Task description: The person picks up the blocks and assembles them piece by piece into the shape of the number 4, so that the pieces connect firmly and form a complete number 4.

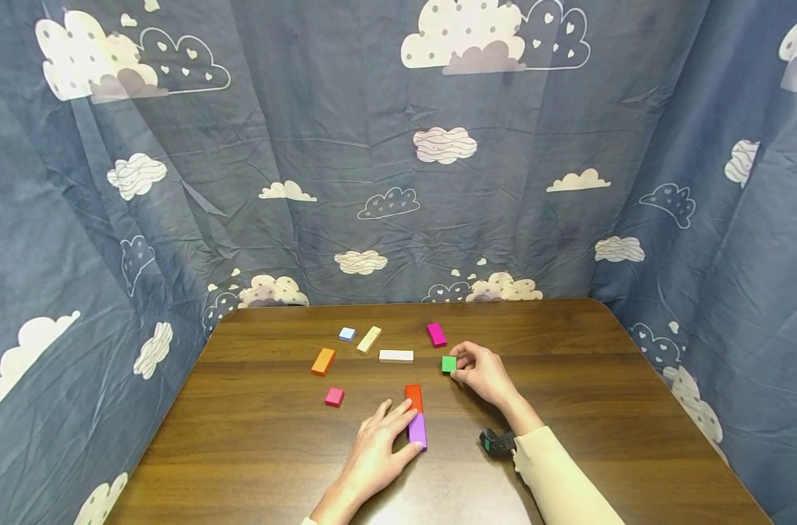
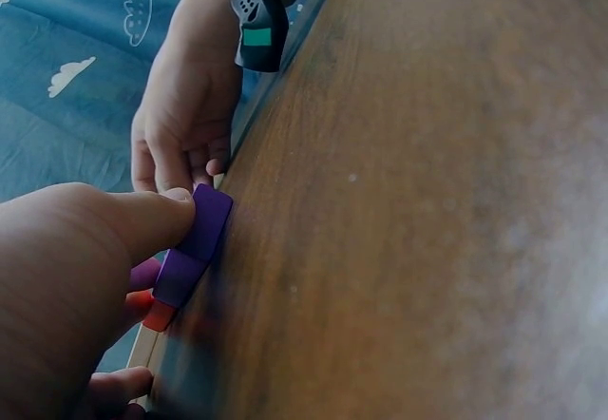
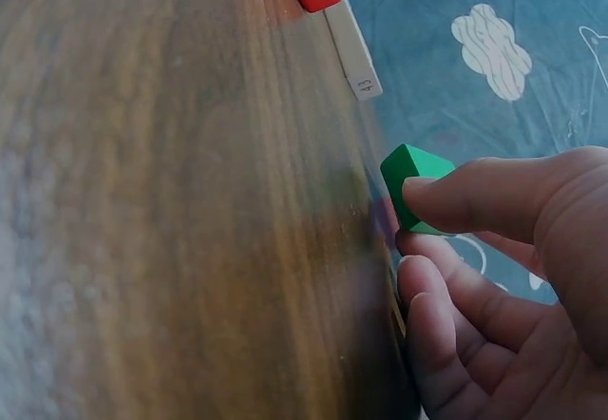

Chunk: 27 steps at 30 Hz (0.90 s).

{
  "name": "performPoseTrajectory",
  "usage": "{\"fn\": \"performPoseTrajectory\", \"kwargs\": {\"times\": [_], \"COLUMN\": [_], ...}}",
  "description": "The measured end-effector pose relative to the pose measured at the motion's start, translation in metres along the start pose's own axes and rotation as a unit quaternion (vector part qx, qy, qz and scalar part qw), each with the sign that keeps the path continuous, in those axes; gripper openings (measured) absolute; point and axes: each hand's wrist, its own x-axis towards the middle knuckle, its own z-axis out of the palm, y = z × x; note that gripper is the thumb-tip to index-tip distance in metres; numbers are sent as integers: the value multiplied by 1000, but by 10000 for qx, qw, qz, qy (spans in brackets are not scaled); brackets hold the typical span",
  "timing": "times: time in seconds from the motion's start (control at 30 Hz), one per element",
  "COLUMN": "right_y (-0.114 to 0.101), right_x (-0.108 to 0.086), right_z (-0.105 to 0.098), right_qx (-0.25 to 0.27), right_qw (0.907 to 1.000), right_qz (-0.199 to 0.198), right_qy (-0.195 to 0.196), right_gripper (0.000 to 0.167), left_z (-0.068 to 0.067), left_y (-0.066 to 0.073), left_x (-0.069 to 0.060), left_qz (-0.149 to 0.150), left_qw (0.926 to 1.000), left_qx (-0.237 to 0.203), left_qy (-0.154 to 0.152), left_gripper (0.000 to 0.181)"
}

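Observation:
My left hand (image 1: 375, 445) rests against a purple block (image 1: 417, 432) and a red block (image 1: 414, 397), which lie end to end in a line. Its thumb touches the purple block's near end, and the extended fingertips lie along the left side, near where the two meet. To the right, my right hand (image 1: 482, 372) pinches a small green block (image 1: 448, 364) between thumb and fingers. In the right wrist view the green block (image 3: 418, 190) appears tilted; whether it touches the table is unclear.
Beyond the hands lie a white block (image 1: 396, 356), a magenta block (image 1: 437, 335), a cream block (image 1: 369, 340) and a light blue block (image 1: 347, 334). Farther left are an orange block (image 1: 323, 362) and a pink block (image 1: 335, 397). A cloud-patterned curtain (image 1: 345, 160) surrounds the wooden table (image 1: 254, 452).

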Motion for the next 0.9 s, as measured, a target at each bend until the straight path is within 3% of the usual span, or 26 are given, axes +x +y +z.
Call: {"fn": "performPoseTrajectory", "kwargs": {"times": [0.9], "right_y": [-17], "right_x": [0], "right_z": [9], "right_qx": [377], "right_qw": [9987], "right_qz": [-129], "right_qy": [-334], "right_gripper": [31], "left_z": [0], "left_y": [0], "left_x": [-1], "left_qz": [-68], "left_qw": [9999], "left_qx": [-36], "left_qy": [-69], "left_gripper": [56]}}
